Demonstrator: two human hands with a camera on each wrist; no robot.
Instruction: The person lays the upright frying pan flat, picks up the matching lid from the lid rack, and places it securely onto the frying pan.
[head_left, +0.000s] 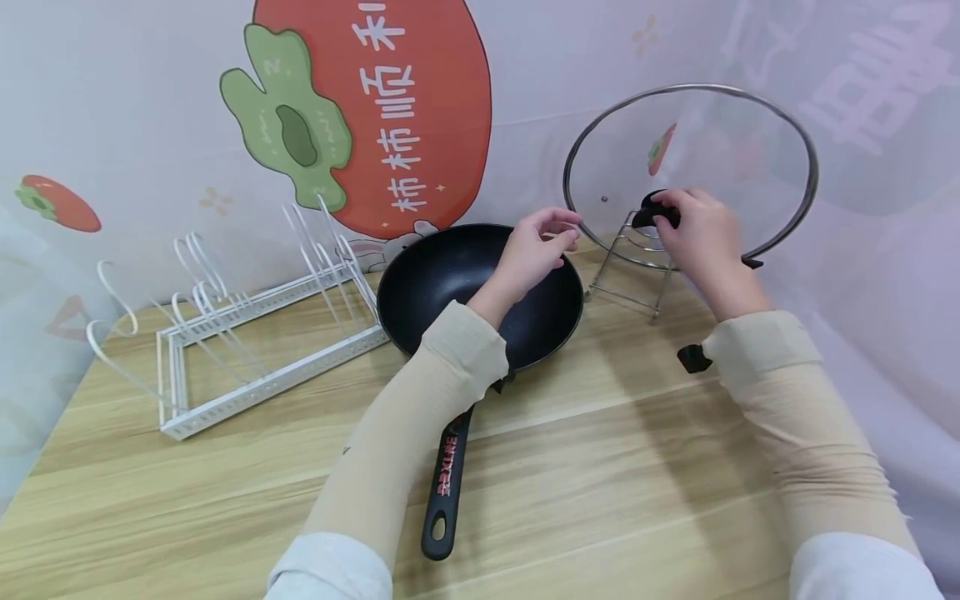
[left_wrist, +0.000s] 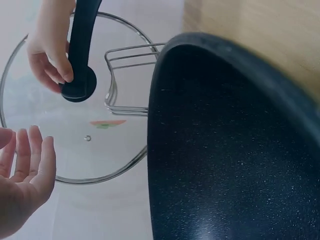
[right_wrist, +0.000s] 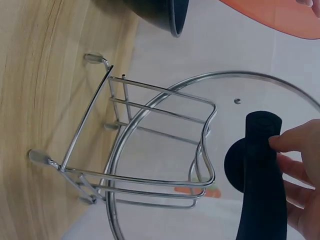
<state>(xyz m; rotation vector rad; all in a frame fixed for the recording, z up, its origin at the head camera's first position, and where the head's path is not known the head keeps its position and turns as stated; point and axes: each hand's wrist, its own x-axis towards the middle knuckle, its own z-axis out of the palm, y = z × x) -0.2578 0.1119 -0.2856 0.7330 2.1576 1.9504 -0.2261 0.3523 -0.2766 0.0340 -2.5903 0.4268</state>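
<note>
My right hand (head_left: pixel 705 237) grips the long black handle (right_wrist: pixel 262 170) of a round glass lid (head_left: pixel 720 125), thumb on one side and fingers on the other. Steel-rimmed, the lid stands upright at a small chrome wire stand (right_wrist: pixel 160 182); its lower rim passes among the wires in the right wrist view. My left hand (head_left: pixel 534 250) hovers over the right part of a black frying pan (head_left: pixel 442 275), its fingers loosely bent and holding nothing. The pan's black handle (head_left: pixel 447 492) points toward me, partly hidden near the pan by my left sleeve.
On the left of the wooden table (head_left: pixel 225 500) stands a white metal rack (head_left: pixel 277 383) with curved upright hooks, close to the pan's left side. A printed cloth (head_left: pixel 525 50) with a large orange persimmon drawing hangs behind the table.
</note>
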